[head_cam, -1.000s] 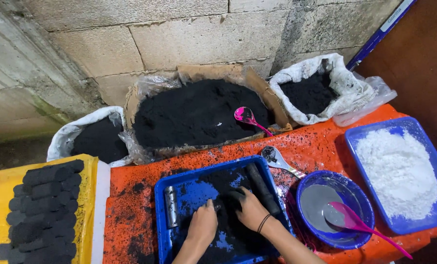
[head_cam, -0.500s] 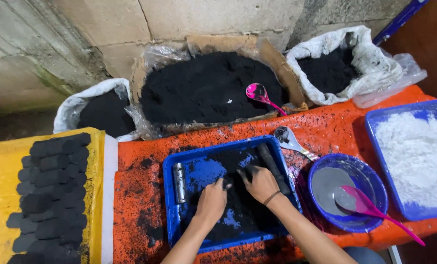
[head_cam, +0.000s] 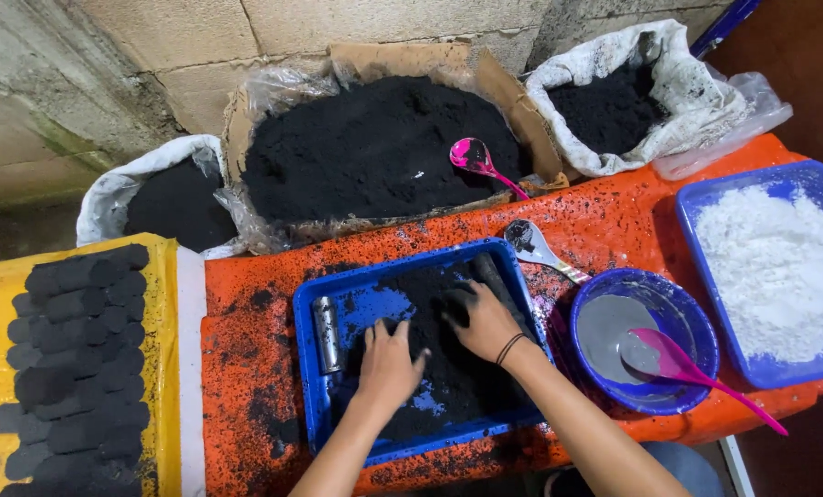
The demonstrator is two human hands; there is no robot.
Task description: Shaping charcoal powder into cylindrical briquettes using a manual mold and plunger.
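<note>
Left hand (head_cam: 388, 361): fingers spread flat on the black powder (head_cam: 448, 368).
Right hand (head_cam: 485, 319): fingers curled, seemingly gripping powder.
Tray (head_cam: 315, 276): blue, under both hands.
Tube (head_cam: 326, 332): left of fingers.

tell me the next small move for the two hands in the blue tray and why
Probably draw both hands together to gather the powder. The left hand and right hand lie flat on the black powder, which is spread loosely across the blue tray, with bare blue patches showing and the metal tube lying unused alongside.
</note>
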